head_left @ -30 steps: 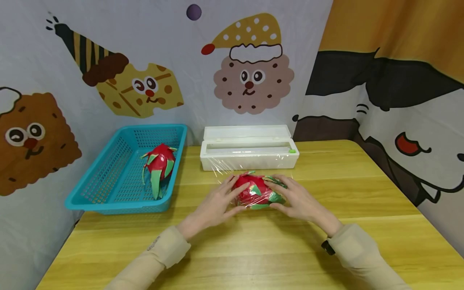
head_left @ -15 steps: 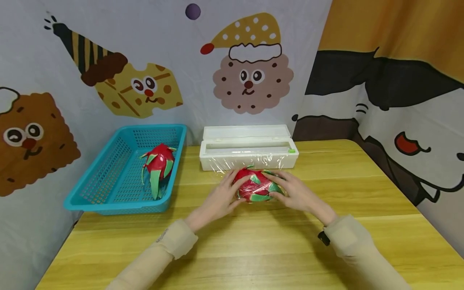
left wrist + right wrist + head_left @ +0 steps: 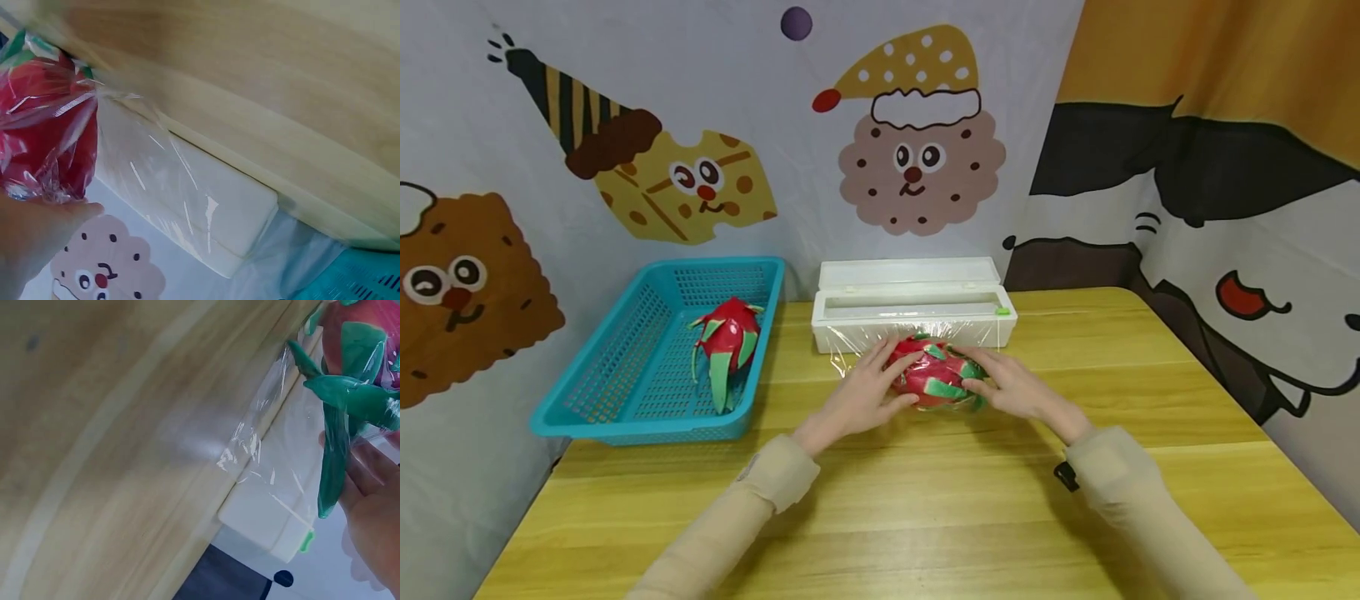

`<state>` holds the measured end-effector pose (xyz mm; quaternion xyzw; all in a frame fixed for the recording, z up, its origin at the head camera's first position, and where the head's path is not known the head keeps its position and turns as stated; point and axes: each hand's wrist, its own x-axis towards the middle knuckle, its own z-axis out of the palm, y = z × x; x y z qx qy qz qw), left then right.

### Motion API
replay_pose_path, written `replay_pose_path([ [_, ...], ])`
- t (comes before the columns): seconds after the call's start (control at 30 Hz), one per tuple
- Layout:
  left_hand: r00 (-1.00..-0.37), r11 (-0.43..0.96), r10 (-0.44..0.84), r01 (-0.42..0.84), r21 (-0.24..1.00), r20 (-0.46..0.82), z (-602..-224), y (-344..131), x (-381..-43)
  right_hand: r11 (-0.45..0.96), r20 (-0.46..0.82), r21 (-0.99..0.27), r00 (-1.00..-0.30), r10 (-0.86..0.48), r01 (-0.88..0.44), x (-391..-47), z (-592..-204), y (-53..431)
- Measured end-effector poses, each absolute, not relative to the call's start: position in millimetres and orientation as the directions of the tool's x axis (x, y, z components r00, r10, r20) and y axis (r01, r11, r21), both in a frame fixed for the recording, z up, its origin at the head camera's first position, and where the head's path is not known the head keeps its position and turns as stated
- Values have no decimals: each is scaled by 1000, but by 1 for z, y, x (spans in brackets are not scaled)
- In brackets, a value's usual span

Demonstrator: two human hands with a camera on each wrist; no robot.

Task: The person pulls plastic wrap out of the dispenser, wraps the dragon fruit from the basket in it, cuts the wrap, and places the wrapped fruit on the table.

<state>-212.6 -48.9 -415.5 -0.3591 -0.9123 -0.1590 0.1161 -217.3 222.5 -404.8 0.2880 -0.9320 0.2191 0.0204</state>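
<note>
A red dragon fruit [image 3: 931, 377] with green scales lies between both hands, covered with clear plastic wrap [image 3: 181, 206]. My left hand [image 3: 867, 390] grips its left end, fingers over the top and thumb low at the near side. On the right end, my right hand [image 3: 1017, 388] holds it with bent fingers. The wrap runs from the fruit to the white wrap dispenser [image 3: 883, 322] just behind, whose lid stands up. Close up in the left wrist view, the film is creased over the red skin [image 3: 47, 137]. Long green scales [image 3: 353, 400] show beneath film in the right wrist view.
To the left stands a blue plastic basket [image 3: 625, 429] with a second dragon fruit [image 3: 730, 335] inside. A small green slider [image 3: 1002, 312] sits at the dispenser's right end. Cartoon-printed cloth [image 3: 805, 150] hangs behind the wooden table [image 3: 917, 508].
Both hands have moved the dragon fruit slightly away toward the dispenser and rolled it, so more green scales face the near side. The film between them has shortened.
</note>
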Motion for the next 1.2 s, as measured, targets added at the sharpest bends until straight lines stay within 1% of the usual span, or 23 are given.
replay_pose_path([
  [0.1, -733, 695, 611, 678, 240, 300, -416, -48, -220, 736, 153, -426, -844, -514, -526, -223, -406, 224],
  [0.27, -748, 683, 593, 663, 307, 297, -417, -45, -231, 744, 130, -461, -866, -483, -484, -231, -409, 225],
  [0.4, -781, 699, 569, 624, 348, 258, -417, -43, -238, 740, 134, -488, -878, -460, -463, -236, -411, 226],
  [0.57, -817, 724, 538, 574, 383, 208, -416, -40, -244, 753, 150, -463, -878, -454, -468, -240, -413, 225],
  [0.73, -839, 734, 508, 540, 412, 194, -416, -39, -246, 763, 165, -438, -876, -453, -476, -243, -413, 225],
  [0.83, -848, 736, 492, 525, 428, 196, -417, -37, -245, 759, 158, -448, -877, -453, -473, -245, -414, 226],
  [1.03, -851, 753, 481, 524, 398, 211, -413, -30, -245, 745, 124, -495, -885, -449, -448, -249, -416, 231],
  [1.2, -858, 768, 478, 512, 385, 187, -410, -27, -246, 714, 102, -545, -879, -465, -441, -250, -419, 236],
])
